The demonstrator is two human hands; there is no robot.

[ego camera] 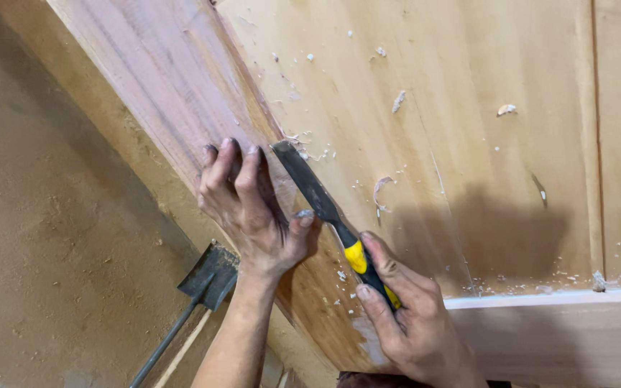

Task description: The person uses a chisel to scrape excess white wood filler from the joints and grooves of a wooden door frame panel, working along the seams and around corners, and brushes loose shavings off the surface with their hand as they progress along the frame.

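Chisel: a flat dark blade with a yellow and black handle is laid slantwise on the wooden panel, its tip at 11 o'clock against the edge of the reddish frame board, seemingly so the corner can be pared.
Right hand: the fingers are clamped around the handle at the 5 o'clock end, apparently for pushing along the blade's line.
Left hand: the fingers are pressed together on the frame board, at 9 o'clock from the blade; the thumb is rested on the blade, likely to steady and steer it.
Shavings: pale curls and chips are scattered over the panel, mostly at 1 o'clock from the tip.
Shovel: a dark metal blade on a long handle is left on the dusty floor, at 7 o'clock from the left hand, well apart from the chisel.
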